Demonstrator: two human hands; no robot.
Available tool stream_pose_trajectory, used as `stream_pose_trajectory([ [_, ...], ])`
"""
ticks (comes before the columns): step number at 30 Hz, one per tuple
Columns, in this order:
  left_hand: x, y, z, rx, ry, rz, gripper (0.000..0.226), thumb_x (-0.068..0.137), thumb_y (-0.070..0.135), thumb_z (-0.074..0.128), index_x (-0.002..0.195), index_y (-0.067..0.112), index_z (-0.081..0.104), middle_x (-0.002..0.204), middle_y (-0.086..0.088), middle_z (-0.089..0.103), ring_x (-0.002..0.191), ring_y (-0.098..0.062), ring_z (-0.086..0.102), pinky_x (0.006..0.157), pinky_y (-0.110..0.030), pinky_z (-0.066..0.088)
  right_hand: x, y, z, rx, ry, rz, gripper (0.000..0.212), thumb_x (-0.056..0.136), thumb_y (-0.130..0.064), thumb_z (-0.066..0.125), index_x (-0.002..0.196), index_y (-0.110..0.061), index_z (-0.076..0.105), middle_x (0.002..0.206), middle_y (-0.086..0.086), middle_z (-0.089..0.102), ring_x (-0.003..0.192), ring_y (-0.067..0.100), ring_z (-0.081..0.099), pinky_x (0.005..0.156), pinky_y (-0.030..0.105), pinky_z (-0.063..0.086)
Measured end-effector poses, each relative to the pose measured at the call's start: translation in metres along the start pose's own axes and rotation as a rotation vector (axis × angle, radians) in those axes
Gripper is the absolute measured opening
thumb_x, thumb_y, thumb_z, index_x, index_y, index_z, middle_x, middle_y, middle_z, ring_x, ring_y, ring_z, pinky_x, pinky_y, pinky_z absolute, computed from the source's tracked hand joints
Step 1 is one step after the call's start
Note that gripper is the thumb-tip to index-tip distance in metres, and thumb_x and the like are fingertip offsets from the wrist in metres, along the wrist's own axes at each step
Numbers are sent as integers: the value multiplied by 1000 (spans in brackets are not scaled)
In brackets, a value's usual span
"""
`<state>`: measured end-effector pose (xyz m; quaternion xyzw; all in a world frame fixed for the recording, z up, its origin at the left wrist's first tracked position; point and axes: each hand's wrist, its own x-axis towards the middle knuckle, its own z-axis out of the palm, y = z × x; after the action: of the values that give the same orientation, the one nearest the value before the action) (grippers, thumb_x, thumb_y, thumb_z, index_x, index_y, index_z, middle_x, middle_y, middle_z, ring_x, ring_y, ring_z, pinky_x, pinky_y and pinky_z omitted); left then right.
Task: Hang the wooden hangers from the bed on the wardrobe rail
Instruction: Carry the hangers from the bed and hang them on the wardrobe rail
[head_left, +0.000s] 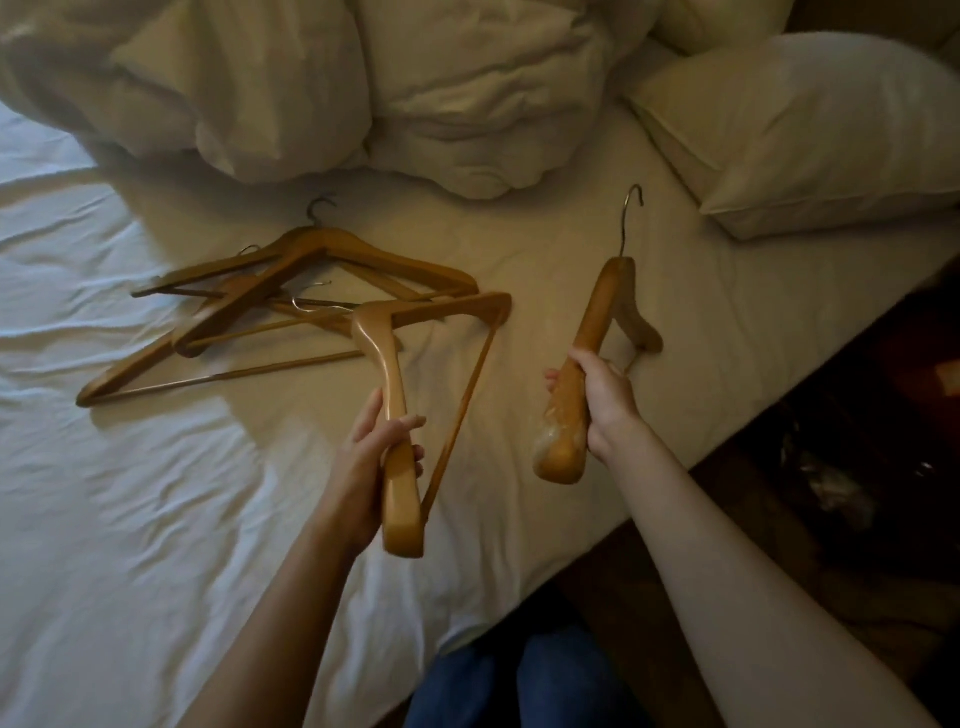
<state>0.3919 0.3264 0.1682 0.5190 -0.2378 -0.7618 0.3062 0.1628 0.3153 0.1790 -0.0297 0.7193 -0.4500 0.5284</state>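
Nearest the lens, at bottom centre: jeans (519, 686), close against the edge of the bed (130, 519), with two bare forearms reaching up the frame from there.

Across most of the frame, that bed, with a creased white sheet and dark floor (857, 441) at right. Along the top, a bunched duvet (467, 93); at upper right, a pillow (810, 130). Left of centre, a pile (291, 270) of wooden hangers lying crossed on the sheet, perhaps three or four; hard to count amid overlapping arms.

At lower centre, left hand (363, 457): fingers curled round one shoulder end of the left hanger (374, 338), thumb over the top. Far arm of it reaching over the pile's right edge; touching or just clear, cannot tell. Right of centre, right hand (602, 400): fingers wrapped tight round one arm of the right hanger (597, 306), seen nearly edge-on, hook (631, 208) pointing toward the top of the frame, apparently off the sheet. No wardrobe rail in view.

Step in hand, by judgement: lifting one hanger per hand, ready to carry. To do it well:

- Raise the left hanger straight up first, so as not to snag its bar in the pile and drag others along.
- Shift each grip from the shoulder end toward the neck, near the hook, for balance and a surer aim at the rail.
- Keep both hooks facing the same way.
- Turn away from the bed only after freeing both.
- Expect further trips for the pile.
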Motion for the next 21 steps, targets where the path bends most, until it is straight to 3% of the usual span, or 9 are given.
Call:
stream_pose_trajectory([
  [4,-13,-4,21,39,-78,45,75,71,19,60,141,32,36,106,-6,57,76,-15,56,63,-27,51,-23,9,-27,-20,-3,-13,43,76,-10,61,117,-1,53,75,12,63,63,22,60,61,33,52],
  [6,-20,-6,34,81,-95,69,75,71,19,60,141,34,35,104,-4,58,72,-12,56,59,-25,52,-35,7,-46,-41,-42,-5,39,76,-4,57,114,-2,51,76,13,61,59,22,58,62,37,52],
  [9,-30,-9,57,151,-130,105,77,72,21,62,142,35,32,99,-2,59,72,-12,59,57,-28,54,-51,6,-69,-18,-111,-9,32,80,3,53,109,-7,50,84,14,61,57,21,58,56,33,53],
  [13,-39,-23,87,233,-142,116,80,76,19,69,143,36,29,101,-9,60,73,-15,67,65,-33,55,-70,11,-98,154,-113,-32,22,84,-3,56,107,-2,56,85,11,66,60,18,62,58,28,57],
  [17,-56,-45,122,406,-134,125,59,81,17,67,135,15,42,110,-17,60,76,-16,67,57,-21,54,-90,20,-142,205,-17,-63,13,89,-11,55,97,-2,60,80,11,64,62,18,60,56,25,55],
  [21,-75,-75,155,527,-194,87,60,79,22,69,132,19,42,109,-4,57,81,-17,67,59,-25,54,-105,44,-205,229,124,-63,33,88,-16,57,117,0,55,80,12,66,58,17,64,53,26,56],
])
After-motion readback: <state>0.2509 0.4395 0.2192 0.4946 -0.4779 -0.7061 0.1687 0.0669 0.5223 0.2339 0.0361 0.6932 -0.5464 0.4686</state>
